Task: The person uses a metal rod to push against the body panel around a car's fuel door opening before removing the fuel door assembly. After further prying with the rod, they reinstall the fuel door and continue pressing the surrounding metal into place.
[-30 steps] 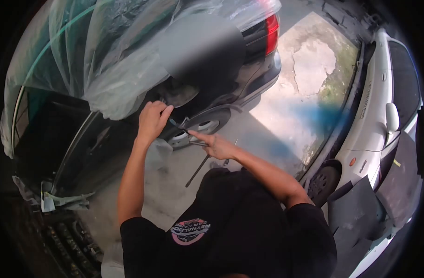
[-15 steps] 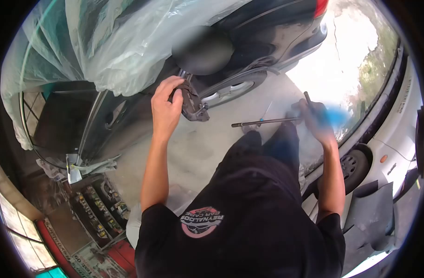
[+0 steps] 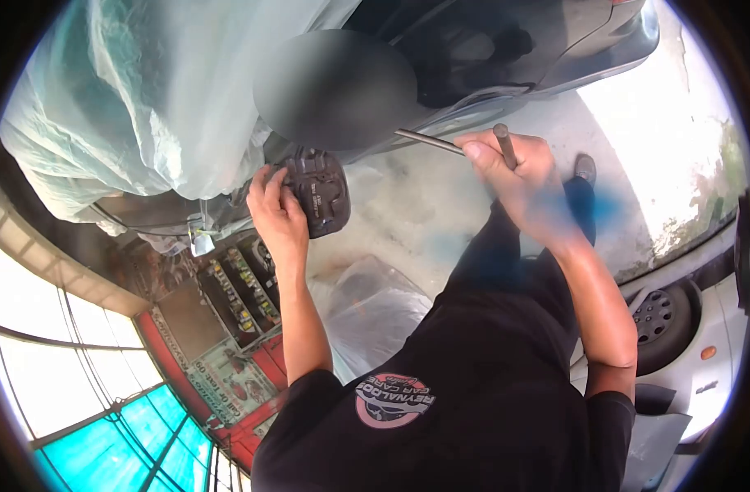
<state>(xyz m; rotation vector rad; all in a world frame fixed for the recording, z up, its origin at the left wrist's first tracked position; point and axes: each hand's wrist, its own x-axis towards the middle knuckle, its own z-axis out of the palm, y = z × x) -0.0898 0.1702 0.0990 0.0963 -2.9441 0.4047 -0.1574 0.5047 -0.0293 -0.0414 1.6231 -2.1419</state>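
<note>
My left hand point(image 3: 278, 215) is wrapped over the left edge of a dark moulded part point(image 3: 321, 197) with small raised lettering. My right hand point(image 3: 510, 172) is closed around dark rods. One thin rod point(image 3: 430, 141) sticks out to the left, toward the dark part but apart from it. A thicker stub point(image 3: 504, 146) rises between my thumb and fingers. Whether the two pieces are joined inside my grip is hidden.
Plastic sheeting point(image 3: 129, 107) drapes a dark car point(image 3: 580, 49) ahead. Clear plastic point(image 3: 375, 307) lies on the floor. A compartment tray point(image 3: 239, 287) and a red cabinet point(image 3: 268, 357) stand lower left. A white vehicle point(image 3: 715, 328) is at the right.
The view has shifted. The dark part now shows its broad lettered face. My right hand has come closer to it, and its long rod now points up and left.
</note>
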